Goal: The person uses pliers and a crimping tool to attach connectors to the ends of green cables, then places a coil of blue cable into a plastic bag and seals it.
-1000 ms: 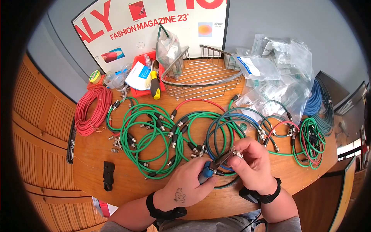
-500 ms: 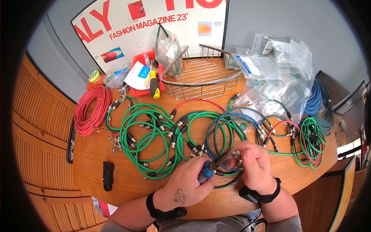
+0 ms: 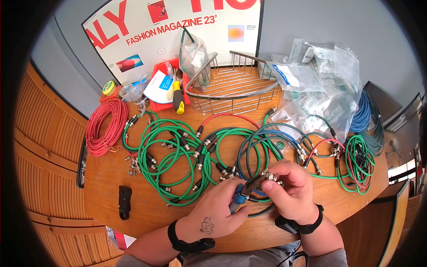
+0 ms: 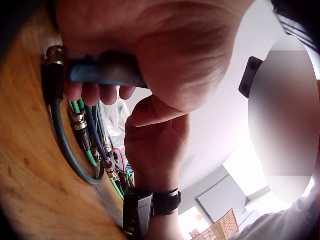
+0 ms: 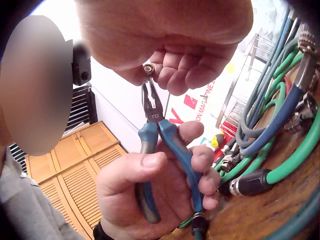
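My left hand grips a pair of pliers by its blue and grey handles, fingers wrapped round them and the thumb along one side. The plier jaws point up toward my right hand. Between thumb and fingertips, that hand pinches a small silver metal connector. In the right wrist view the end of the connector shows right at the plier tips. Both hands are above the table's front part, over coiled cables. Below them, a dark cable with a black-sleeved plug lies on the wood.
Green coiled cables with metal plugs spread across the table. A red cable coil lies left; a wire basket, a red bin with a yellow-black screwdriver and clear plastic bags stand behind. A black strap lies front left.
My right hand rolled over at the connector, then came back to a pinch close to its earlier pose. The left hand and pliers have barely moved.
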Action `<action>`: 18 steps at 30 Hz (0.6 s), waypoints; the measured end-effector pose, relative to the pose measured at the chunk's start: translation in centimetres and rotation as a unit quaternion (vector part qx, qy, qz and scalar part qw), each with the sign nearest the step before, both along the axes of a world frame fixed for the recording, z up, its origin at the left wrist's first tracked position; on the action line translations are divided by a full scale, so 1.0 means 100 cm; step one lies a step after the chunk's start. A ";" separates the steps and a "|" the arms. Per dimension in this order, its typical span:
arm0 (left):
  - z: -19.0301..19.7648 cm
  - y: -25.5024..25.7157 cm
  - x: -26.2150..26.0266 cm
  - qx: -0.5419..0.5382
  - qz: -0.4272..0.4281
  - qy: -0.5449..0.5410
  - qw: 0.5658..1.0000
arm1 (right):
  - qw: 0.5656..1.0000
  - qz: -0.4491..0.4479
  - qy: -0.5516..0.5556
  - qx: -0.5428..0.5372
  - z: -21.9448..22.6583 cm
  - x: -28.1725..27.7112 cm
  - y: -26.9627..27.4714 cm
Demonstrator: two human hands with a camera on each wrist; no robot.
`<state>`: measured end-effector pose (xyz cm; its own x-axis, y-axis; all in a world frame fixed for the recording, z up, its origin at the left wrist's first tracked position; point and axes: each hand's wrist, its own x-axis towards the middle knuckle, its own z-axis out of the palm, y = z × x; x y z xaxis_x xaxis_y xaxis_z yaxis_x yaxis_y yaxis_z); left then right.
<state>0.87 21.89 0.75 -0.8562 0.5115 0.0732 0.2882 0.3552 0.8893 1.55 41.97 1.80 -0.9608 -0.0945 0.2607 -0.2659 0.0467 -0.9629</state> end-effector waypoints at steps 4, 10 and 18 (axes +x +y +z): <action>-0.005 0.001 0.001 0.024 -0.013 0.003 1.000 | 0.995 -0.009 0.097 0.036 -0.005 -0.006 0.002; 0.000 -0.001 0.000 -0.022 0.006 0.025 0.999 | 0.989 -0.021 0.135 0.055 -0.006 -0.007 0.004; 0.000 0.000 0.000 -0.014 0.010 0.100 0.995 | 0.983 0.016 0.176 0.056 0.002 -0.003 0.007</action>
<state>0.87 21.85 0.77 -0.8357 0.4991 0.2292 0.4511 0.3857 0.8048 1.27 42.65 1.97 -0.8094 -0.1704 0.5620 -0.5840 0.1339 -0.8006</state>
